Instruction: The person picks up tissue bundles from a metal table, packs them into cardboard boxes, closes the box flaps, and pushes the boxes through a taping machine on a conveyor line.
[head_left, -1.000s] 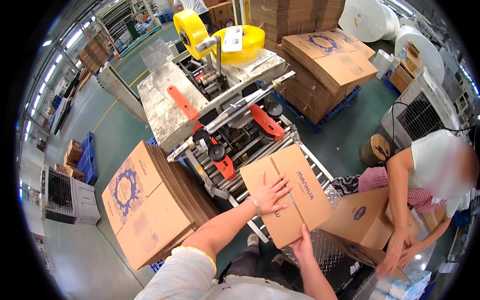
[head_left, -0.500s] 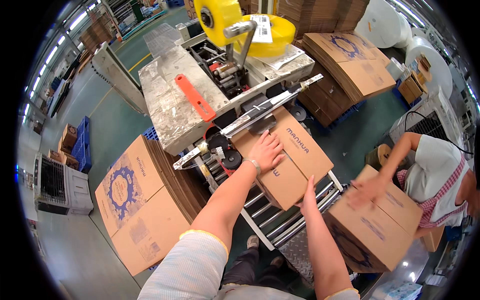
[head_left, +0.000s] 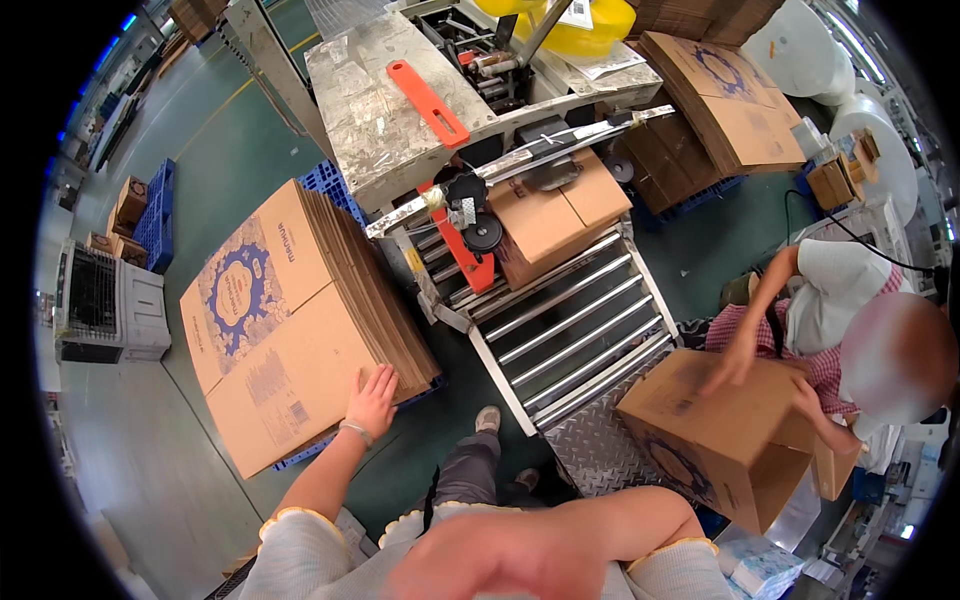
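My left hand point(head_left: 372, 403) lies with fingers stretched out at the near right edge of a stack of flat brown cartons point(head_left: 290, 310), touching the top sheet. My right hand point(head_left: 480, 560) is a large blur close in front of my body; its fingers cannot be made out, and no object shows in it. A closed brown carton point(head_left: 565, 215) sits in the carton sealing machine point(head_left: 390, 110), under its cross bar point(head_left: 530, 160) and beside a black roller point(head_left: 482, 233). Neither hand touches that carton.
A roller conveyor point(head_left: 580, 325) runs from the machine to a diamond-plate ledge point(head_left: 600, 455). At right a co-worker point(head_left: 830, 300) handles an open-ended carton point(head_left: 700, 415). More flat cartons point(head_left: 735, 105) stand behind. An air cooler point(head_left: 115, 305) stands at left.
Both hands have left the carton, which has moved farther into the machine. My left hand has gone left to the flat stack, my right back toward my body. The co-worker's carton has turned.
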